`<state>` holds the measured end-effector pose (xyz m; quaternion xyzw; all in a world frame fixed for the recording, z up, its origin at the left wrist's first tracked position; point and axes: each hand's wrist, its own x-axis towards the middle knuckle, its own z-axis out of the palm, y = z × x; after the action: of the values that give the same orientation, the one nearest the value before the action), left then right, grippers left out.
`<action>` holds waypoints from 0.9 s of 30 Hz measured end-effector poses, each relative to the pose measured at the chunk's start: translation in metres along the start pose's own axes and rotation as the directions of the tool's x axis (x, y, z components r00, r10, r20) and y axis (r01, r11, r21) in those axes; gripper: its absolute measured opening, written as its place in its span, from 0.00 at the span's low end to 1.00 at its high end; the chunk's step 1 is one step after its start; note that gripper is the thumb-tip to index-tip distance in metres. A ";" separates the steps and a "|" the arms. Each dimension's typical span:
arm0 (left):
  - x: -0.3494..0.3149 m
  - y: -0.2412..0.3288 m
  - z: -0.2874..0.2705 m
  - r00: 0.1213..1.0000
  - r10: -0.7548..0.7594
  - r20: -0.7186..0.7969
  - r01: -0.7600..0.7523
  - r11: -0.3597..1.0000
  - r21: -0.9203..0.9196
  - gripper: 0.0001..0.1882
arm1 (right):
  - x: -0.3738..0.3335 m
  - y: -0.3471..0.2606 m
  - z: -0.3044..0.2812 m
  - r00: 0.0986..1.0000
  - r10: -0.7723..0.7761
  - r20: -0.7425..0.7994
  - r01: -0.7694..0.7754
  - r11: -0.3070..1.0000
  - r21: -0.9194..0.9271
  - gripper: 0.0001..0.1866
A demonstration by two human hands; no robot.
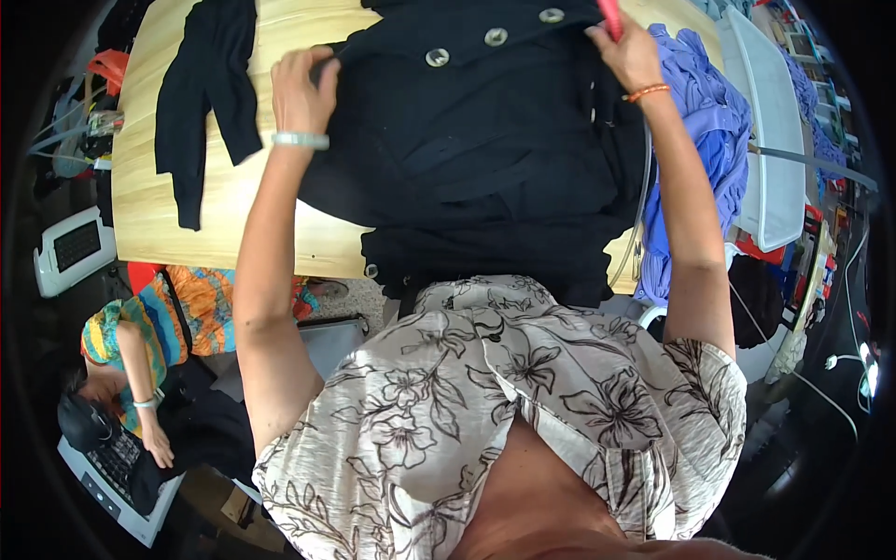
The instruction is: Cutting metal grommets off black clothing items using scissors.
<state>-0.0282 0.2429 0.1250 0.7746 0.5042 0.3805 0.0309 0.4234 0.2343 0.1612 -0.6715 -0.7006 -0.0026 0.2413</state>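
A black knit garment with large round pale buttons lies spread on the wooden table in front of me. At its left edge is my left hand, its fingers and thumb curled around some of the black cloth. My right hand is at the garment's upper right, closed around a slim pinkish-red object whose kind I cannot make out. The fingertips of that hand touch the garment's edge. More black cloth hangs over the table's near edge, against my body.
Another black garment piece lies on the table to the left. Purple clothes are heaped at the right, beside a white plastic bin. A person sits at the lower left by a white machine.
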 end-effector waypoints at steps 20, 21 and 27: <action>-0.117 0.079 -0.028 0.852 0.237 0.468 -0.291 0.956 0.045 0.32 | -0.141 -0.140 0.002 0.941 -0.138 0.308 -0.075 0.804 0.590 0.09; -0.121 0.076 -0.027 0.852 0.240 0.465 -0.296 0.954 0.050 0.33 | -0.140 -0.138 0.001 0.941 -0.133 0.313 -0.082 0.805 0.587 0.09; -0.119 0.058 -0.020 0.908 0.276 0.315 -0.310 0.949 0.063 0.25 | -0.142 -0.130 -0.004 0.944 -0.103 0.315 -0.098 0.821 0.563 0.09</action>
<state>-0.0202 0.1122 0.0979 0.8911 0.3917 0.2289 0.0068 0.2998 0.0869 0.1578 -0.5580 -0.7002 0.3196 0.3100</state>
